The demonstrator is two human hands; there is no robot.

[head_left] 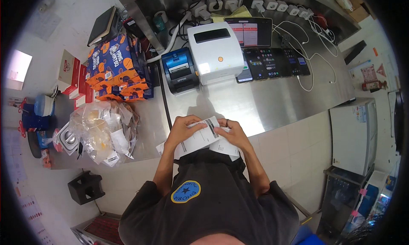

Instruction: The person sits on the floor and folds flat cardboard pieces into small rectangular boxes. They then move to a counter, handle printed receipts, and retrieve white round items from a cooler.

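I hold a white paper slip (199, 138) in both hands at the near edge of the steel counter (272, 104), close against my chest; its long axis runs from about eight o'clock to two o'clock, the low end toward my left side, the high end with its dark printed bars pointing up and right; my left hand (182, 132) is curled closed over the slip's upper left part, fingers on top, thumb hidden beneath; my right hand (233, 134) sits at the slip's three o'clock, fingers bent and pinching its upper right end; a second white slip (225, 147) lies under that hand, touching it; at twelve o'clock from my hands stands a white label printer (215, 51), a black receipt printer (181, 70) just beside it at its nine o'clock; at nine o'clock from my left hand lies a heap of clear plastic bags (104, 132).
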